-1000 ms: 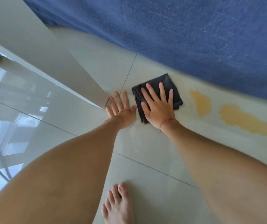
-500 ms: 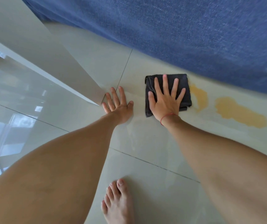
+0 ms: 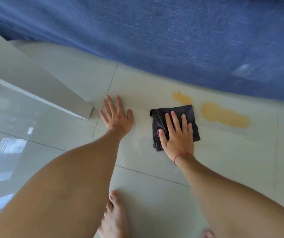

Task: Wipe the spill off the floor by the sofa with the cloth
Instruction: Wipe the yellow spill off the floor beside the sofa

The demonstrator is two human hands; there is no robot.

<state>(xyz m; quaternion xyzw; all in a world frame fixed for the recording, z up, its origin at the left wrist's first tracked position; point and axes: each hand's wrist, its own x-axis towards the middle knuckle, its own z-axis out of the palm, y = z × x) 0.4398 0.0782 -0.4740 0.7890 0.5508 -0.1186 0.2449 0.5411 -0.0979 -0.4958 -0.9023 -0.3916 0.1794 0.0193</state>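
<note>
Cloth (image 3: 190,117) sits folded on floor (image 3: 232,160), spill (image 3: 225,116) at its 2 o'clock. Our right hand (image 3: 176,134) presses it flat, fingers spread; left hand (image 3: 118,116) splayed on tile. Soft, limp, likely bunches; we'd press mid-cloth.

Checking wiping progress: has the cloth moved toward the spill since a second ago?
Yes. The dark cloth under the right hand has slid rightward, away from the braced left hand, and now covers the near edge of the small yellow patch.
</note>
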